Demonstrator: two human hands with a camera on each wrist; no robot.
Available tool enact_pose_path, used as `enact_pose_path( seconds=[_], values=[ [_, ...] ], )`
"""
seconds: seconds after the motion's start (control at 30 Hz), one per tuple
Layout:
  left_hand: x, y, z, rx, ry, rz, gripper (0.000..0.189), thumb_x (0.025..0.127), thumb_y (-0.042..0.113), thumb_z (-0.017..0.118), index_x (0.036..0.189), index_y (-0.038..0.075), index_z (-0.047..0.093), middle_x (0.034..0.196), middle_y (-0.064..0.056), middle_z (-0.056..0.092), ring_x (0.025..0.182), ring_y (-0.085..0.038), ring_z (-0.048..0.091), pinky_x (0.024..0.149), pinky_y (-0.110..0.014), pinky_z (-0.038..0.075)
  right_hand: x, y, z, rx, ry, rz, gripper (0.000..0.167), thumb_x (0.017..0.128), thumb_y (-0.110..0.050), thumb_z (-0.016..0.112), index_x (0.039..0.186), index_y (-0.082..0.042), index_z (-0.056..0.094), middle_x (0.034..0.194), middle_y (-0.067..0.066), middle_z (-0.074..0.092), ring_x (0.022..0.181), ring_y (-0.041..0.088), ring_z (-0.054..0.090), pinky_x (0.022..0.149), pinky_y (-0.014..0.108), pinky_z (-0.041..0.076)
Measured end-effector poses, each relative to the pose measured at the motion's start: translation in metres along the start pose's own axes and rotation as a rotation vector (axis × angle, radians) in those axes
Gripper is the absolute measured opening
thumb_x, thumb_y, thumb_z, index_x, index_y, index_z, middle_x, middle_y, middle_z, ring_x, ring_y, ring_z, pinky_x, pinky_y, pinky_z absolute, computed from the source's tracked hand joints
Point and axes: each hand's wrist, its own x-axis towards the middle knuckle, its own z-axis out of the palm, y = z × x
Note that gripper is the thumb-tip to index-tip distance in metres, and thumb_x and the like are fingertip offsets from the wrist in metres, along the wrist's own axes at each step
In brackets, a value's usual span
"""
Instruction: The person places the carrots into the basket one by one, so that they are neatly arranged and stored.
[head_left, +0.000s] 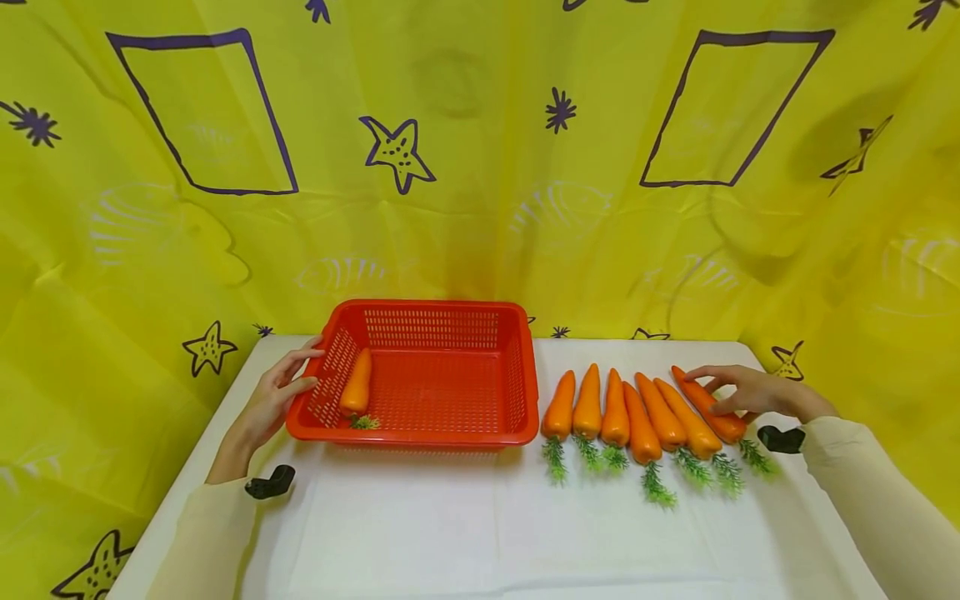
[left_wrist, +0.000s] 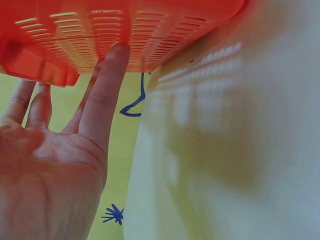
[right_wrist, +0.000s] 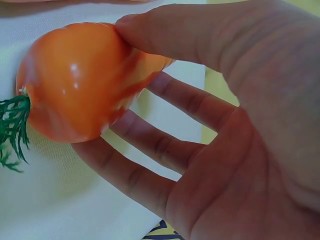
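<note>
My left hand [head_left: 268,398] touches the left side of a red plastic basket [head_left: 420,438], its fingers fairly straight. Seen from the left wrist, the thumb [left_wrist: 103,95] rests against the slotted basket wall [left_wrist: 112,25]. Inside the basket, near its left wall, lies one orange carrot [head_left: 357,385] with a green top. My right hand [head_left: 750,390] pinches the rightmost carrot [head_left: 708,405] of a row on the table. In the right wrist view, the thumb lies on one side of this carrot [right_wrist: 75,80] and the fingers curve along the other.
Several more carrots [head_left: 588,404] with leafy green tops lie side by side between the basket and my right hand. A white cloth [head_left: 420,525] covers the table. Behind it and at both sides hangs a yellow patterned curtain [head_left: 480,167].
</note>
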Motion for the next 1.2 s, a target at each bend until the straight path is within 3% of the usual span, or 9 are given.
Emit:
enact_pose_path(
  seconds=[0.43,0.63,0.87,1.2],
  values=[
    [0.002,0.006,0.002,0.039,0.016,-0.007,0.042,0.104,0.001,0.053,0.144,-0.004,0.045,0.171,-0.008,0.018,0.155,-0.029,0.017,0.094,-0.024,0.054,0.000,-0.005,0.001,-0.027,0.006,0.007,0.063,0.096,-0.010,0.071,0.151,0.001,0.041,0.139,0.044,0.041,0.099,0.031,0.065,0.071,0.043,0.061],
    [0.002,0.006,0.001,0.035,0.034,-0.020,0.040,0.103,0.000,0.053,0.142,-0.005,0.047,0.170,-0.009,0.021,0.150,-0.023,0.027,0.094,-0.025,0.055,-0.003,-0.012,-0.003,-0.043,0.013,-0.011,0.062,0.096,-0.009,0.070,0.150,0.004,0.040,0.136,0.046,0.041,0.098,0.031,0.066,0.070,0.044,0.062],
    [0.001,0.004,0.003,0.062,0.031,-0.024,0.040,0.102,-0.001,0.055,0.141,-0.007,0.046,0.169,-0.010,0.023,0.154,-0.033,0.015,0.092,-0.024,0.055,-0.014,-0.026,-0.011,-0.037,0.053,-0.029,0.068,0.098,-0.014,0.070,0.153,0.005,0.036,0.141,0.045,0.035,0.093,0.027,0.067,0.070,0.041,0.062],
    [0.001,0.006,0.001,0.086,0.040,-0.030,0.041,0.103,0.001,0.053,0.143,-0.006,0.044,0.170,-0.011,0.020,0.145,-0.017,0.032,0.092,-0.028,0.056,-0.027,-0.062,-0.025,-0.071,0.151,-0.137,0.067,0.098,-0.017,0.070,0.153,0.003,0.036,0.143,0.042,0.037,0.099,0.025,0.068,0.073,0.037,0.062]
  ],
)
